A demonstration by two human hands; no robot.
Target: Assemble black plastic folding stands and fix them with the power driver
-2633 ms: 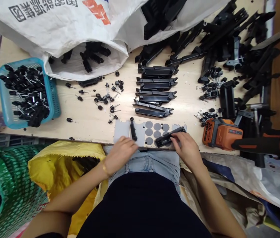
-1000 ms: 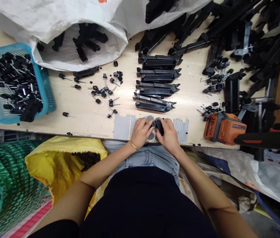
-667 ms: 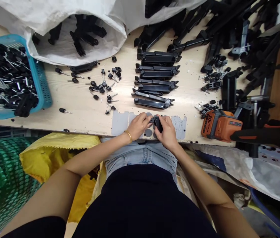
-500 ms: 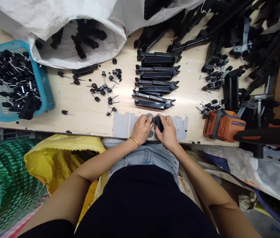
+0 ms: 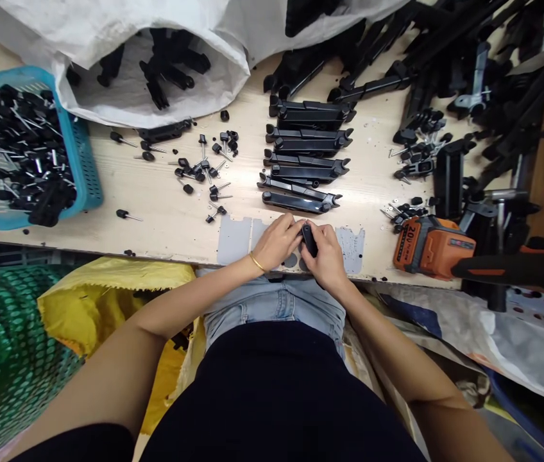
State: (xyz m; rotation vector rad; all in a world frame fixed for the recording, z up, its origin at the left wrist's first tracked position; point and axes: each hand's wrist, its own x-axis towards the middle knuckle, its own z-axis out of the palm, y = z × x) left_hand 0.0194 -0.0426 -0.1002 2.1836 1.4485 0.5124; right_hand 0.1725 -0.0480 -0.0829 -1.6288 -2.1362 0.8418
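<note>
At the table's near edge my right hand [image 5: 324, 255] grips a small black elongated plastic part [image 5: 308, 240], held with one rounded end pointing away from me. Close against it, my left hand [image 5: 278, 241] has its fingers pinched together at the part's far end; whatever lies between those fingertips is hidden. Grey flat patches [image 5: 234, 240] lie on the tabletop under and beside both hands. Just beyond them, several black folded bracket-like arms [image 5: 301, 200] are lined up in a column.
Loose black-headed screws [image 5: 204, 168] are scattered left of centre. A blue basket [image 5: 90, 173] full of them stands far left, beside a white sack [image 5: 224, 96]. To the right are an orange 20V battery tool [image 5: 438, 247], a hammer [image 5: 500, 212] and piled black parts.
My left hand has closed in on the black part, its fingers now covering the small round black piece seen at its fingertips before. My right hand has stayed nearly still.
</note>
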